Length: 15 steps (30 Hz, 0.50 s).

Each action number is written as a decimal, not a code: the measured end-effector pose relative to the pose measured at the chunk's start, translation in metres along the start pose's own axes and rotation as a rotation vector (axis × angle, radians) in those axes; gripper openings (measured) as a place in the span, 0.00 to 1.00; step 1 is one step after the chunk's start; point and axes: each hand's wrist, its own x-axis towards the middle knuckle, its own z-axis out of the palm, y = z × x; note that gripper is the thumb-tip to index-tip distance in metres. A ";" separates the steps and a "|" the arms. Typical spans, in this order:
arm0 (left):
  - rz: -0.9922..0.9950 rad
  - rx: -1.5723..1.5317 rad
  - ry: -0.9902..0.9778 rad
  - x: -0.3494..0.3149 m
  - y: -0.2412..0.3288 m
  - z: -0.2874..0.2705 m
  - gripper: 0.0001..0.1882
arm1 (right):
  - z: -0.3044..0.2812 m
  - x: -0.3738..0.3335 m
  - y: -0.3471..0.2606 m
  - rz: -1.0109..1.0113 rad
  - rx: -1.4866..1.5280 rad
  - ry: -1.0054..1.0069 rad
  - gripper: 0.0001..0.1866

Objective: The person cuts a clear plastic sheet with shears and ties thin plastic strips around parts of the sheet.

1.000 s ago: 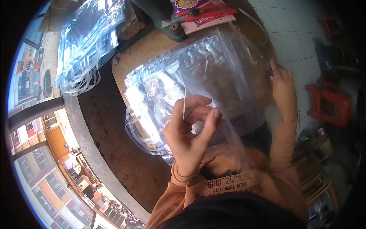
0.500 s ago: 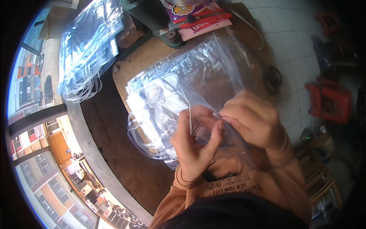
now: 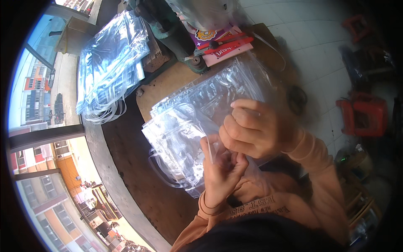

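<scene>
A clear plastic bag (image 3: 212, 113) lies uppermost on a layered pile of similar bags (image 3: 168, 145) in front of me. Its near edge rises into my left hand (image 3: 220, 174), whose curled fingers and thumb close on the film. Just above and to the right, my right hand (image 3: 256, 128) is closed, its knuckles facing up and its fingers tucked against the left fingertips. What the right fingers hold is hidden beneath them. Looped clear handles (image 3: 161, 170) stick out from the pile's left side.
Another stack of clear bags (image 3: 111, 63) with pale handles lies at the far left. Beside it stands a dark green metal machine (image 3: 168, 31). Pink and purple printed cards (image 3: 231, 52) lie under a red tool (image 3: 228, 43). Dark scissors (image 3: 297, 100) sit right; a red stool (image 3: 363, 115) stands beyond.
My right hand has turned from a pinch on the bag's edge into a closed fist over the left fingers. The left fingers have curled in more tightly. The whole view has shifted slightly.
</scene>
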 end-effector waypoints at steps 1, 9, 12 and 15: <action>-0.051 -0.026 0.000 -0.001 -0.006 0.003 0.21 | 0.000 0.008 0.010 -0.007 0.001 0.043 0.04; -0.025 0.066 -0.039 0.005 -0.019 0.019 0.20 | -0.042 0.052 0.090 0.177 -0.328 0.363 0.07; 0.023 0.161 -0.023 0.008 -0.027 0.010 0.20 | -0.068 0.006 0.067 0.595 -0.429 0.281 0.09; 0.042 0.026 -0.072 0.010 -0.022 0.004 0.24 | -0.102 -0.080 0.060 0.883 -0.623 0.115 0.13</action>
